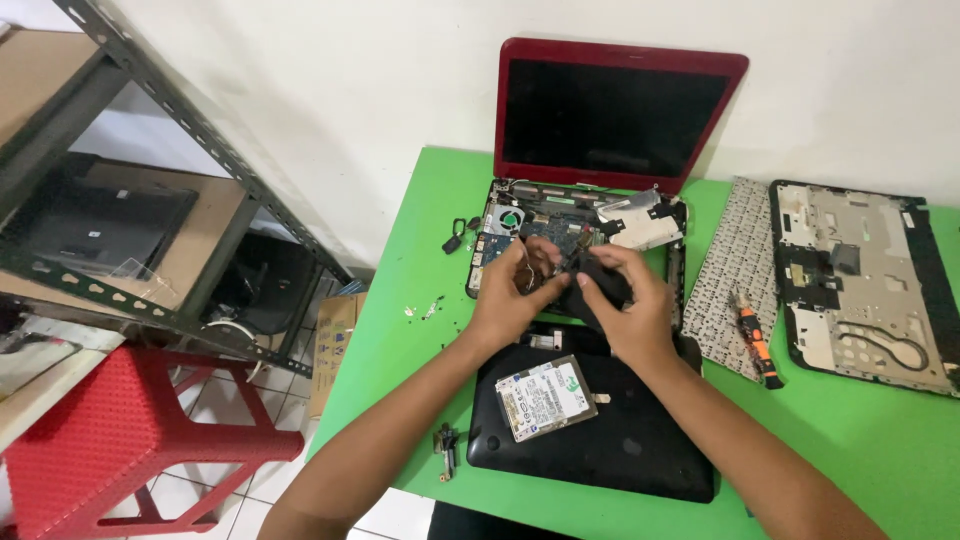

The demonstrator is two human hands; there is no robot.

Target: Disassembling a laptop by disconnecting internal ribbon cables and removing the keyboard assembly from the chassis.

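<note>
On the green table [860,440], pushed against a white wall, a dismantled red laptop [615,110] was laid open, its dark screen upright and its base stripped down to the bare circuit board with a small round fan [511,218] at the upper left. To the right, a detached grey palm-rest frame with black edging [865,285] was set face down, and between it and the laptop a flat grey keyboard panel [738,270] was placed. Nearer the table's front edge, a black plastic bottom cover [600,440] was seen, with a silver rectangular hard drive [543,397] resting on top of it. An orange-and-black screwdriver [755,338] lay on the keyboard's lower corner.

Over the exposed board, both hands were held close together. The left hand [515,290] was closed in a pinch around thin cables or a small fitting; which exactly could not be told. The right hand [625,295] was wrapped around a small black component [600,285], kept just above the front edge of the board.

The step in hand was judged to be the freeing of this black part from the board. A careful release of whatever wire joined it, without tugging, seemed to be called for next. Tiny loose screws [425,310] were scattered at the left of the laptop.
</note>
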